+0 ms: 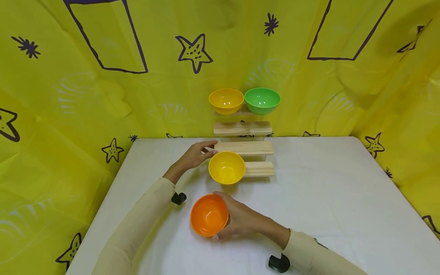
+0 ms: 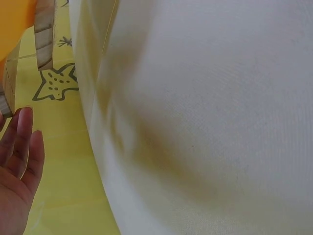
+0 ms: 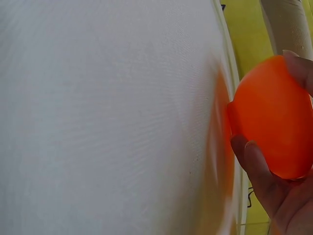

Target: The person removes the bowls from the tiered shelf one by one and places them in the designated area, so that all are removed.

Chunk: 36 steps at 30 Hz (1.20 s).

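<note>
My right hand (image 1: 240,218) grips an orange bowl (image 1: 209,214) by its right side, thumb and fingers spread round it. The right wrist view shows the bowl's rounded outside (image 3: 274,117) between the fingers, close to the white tabletop. My left hand (image 1: 196,154) pinches the left end of a plank (image 1: 245,147) on a stepped wooden stand, the other fingers loosely extended. Just below that hand, a yellow bowl (image 1: 227,168) rests at the left of the lowest plank (image 1: 259,169). The left wrist view shows the left hand (image 2: 19,166) at the plank's end, thumb largely hidden.
On the top step stand a yellow-orange bowl (image 1: 226,101) and a green bowl (image 1: 262,100), side by side. Another bare plank (image 1: 242,128) lies below them. A yellow patterned curtain (image 1: 154,95) hangs behind the white table (image 1: 326,198) and along its sides.
</note>
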Motion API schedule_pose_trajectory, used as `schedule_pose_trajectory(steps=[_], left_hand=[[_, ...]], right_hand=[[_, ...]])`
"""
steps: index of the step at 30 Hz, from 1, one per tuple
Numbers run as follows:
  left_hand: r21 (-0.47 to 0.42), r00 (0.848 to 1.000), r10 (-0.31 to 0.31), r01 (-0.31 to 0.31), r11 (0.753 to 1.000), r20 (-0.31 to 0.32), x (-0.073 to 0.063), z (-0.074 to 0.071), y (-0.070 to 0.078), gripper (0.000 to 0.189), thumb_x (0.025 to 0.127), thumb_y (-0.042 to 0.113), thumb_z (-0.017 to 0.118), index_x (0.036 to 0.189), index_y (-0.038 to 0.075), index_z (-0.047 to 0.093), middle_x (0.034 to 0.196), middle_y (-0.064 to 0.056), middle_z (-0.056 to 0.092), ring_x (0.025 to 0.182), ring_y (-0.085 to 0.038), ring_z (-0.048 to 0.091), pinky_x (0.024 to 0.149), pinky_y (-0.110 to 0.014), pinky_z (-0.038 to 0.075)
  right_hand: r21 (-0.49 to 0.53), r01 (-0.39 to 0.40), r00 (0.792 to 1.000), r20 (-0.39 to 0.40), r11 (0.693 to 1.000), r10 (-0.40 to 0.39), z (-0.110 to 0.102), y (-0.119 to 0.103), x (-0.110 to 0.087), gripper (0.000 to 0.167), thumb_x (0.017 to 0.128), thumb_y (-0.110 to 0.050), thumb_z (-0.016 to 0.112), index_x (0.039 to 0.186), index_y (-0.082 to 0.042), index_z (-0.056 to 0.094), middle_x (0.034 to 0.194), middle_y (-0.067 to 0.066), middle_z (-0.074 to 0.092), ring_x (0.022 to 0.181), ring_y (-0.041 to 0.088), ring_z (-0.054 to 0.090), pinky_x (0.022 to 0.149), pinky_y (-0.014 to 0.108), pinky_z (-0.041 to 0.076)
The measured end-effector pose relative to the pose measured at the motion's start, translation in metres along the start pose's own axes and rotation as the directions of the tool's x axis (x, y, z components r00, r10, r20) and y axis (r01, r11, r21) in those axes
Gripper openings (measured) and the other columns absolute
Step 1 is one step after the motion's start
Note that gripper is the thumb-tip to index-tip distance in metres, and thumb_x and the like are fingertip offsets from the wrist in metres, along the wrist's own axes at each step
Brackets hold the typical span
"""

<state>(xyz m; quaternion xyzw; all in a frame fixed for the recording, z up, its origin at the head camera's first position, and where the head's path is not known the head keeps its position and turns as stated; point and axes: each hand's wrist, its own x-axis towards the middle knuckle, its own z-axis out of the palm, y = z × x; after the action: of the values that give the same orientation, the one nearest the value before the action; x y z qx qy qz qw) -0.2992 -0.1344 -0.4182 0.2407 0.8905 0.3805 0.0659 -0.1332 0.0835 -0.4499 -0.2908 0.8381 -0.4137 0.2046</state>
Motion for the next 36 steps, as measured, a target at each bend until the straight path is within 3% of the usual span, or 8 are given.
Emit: schedule_pose_trajectory(steps=[17,36], left_hand=[[0.004,1.0,0.002,-0.002,1.0,-0.019,0.0008,-0.0009,-0.0034,0.051,0.101,0.03,0.062,0.148,0.011,0.052,0.143,-0.012,0.059,0.113,-0.033,0.066,0.095,-0.046,0.055],[0.017,1.0,-0.001,0.001,1.0,-0.007,0.0001,0.0025,-0.0011,0.051,0.102,0.03,0.061,0.148,0.011,0.051,0.145,-0.011,0.057,0.113,-0.031,0.066,0.092,-0.042,0.056]], right_hand=[[0.036,0.018,0.999,0.035,0.999,-0.019,-0.0056,0.0059,-0.0004,0.117,0.067,-0.033,0.092,0.157,-0.009,0.023,0.151,-0.001,0.044,0.133,0.016,0.048,0.114,0.049,0.038],[0.04,-0.005,0.998,0.062,0.999,0.003,-0.0064,0.009,-0.0064,0.123,0.069,-0.04,0.093,0.161,-0.011,0.017,0.165,0.005,0.025,0.149,0.025,0.032,0.119,0.057,0.028]])
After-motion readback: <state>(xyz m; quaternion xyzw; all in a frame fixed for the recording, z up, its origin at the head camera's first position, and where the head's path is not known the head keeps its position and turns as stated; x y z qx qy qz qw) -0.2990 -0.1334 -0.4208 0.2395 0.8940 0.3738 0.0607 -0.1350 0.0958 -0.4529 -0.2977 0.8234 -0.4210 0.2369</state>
